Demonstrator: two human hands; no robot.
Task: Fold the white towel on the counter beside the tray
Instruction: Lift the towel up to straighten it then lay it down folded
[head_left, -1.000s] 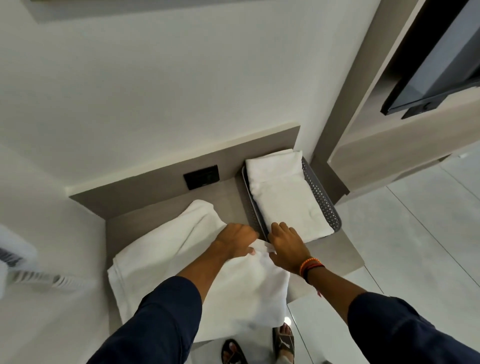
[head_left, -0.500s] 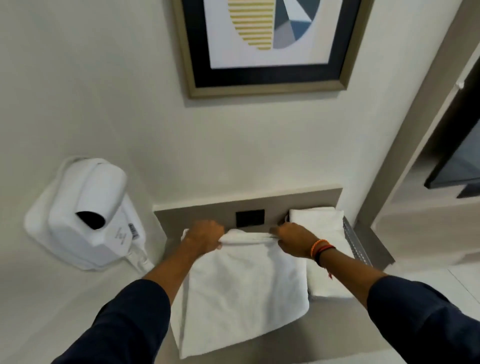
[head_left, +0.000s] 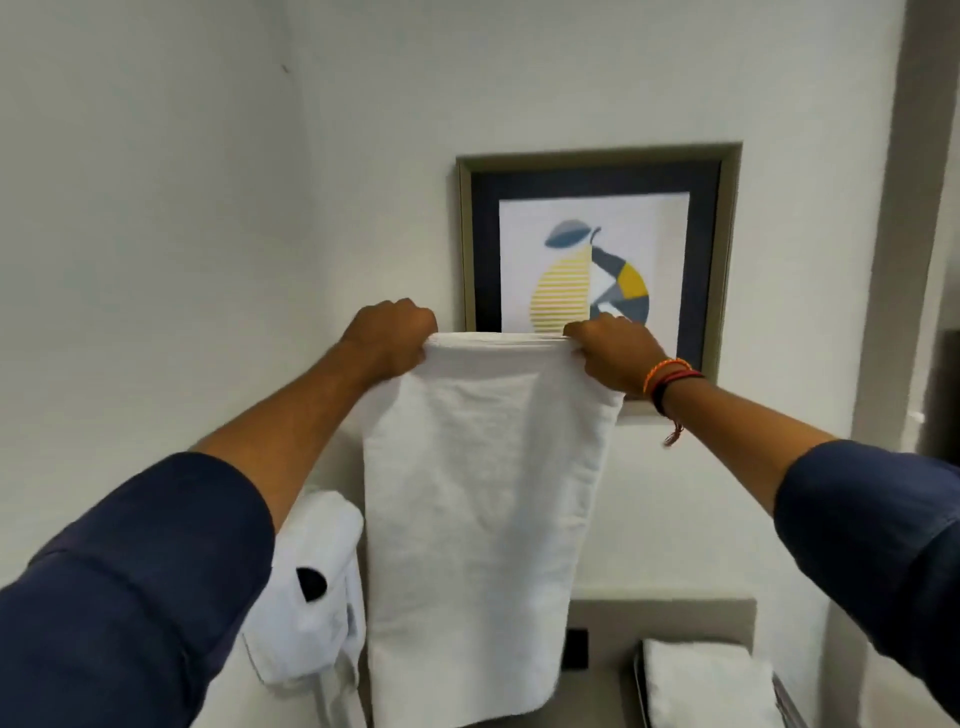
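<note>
The white towel (head_left: 475, 519) hangs straight down in the air in front of the wall, held by its top edge. My left hand (head_left: 389, 340) grips the top left corner and my right hand (head_left: 613, 358) grips the top right corner, both at about picture height. The towel's lower edge dangles just above the counter (head_left: 597, 699). At the bottom right, the grey tray (head_left: 640, 691) holds a second folded white towel (head_left: 706, 686).
A framed picture (head_left: 597, 260) hangs on the wall behind my hands. A white wall-mounted hair dryer (head_left: 311, 587) sits to the left of the hanging towel. A black socket (head_left: 575, 648) is set in the counter's back panel.
Both hands have lifted the towel off the counter, from lying flat to hanging at full length high in front of the wall. The view has tilted upward.
</note>
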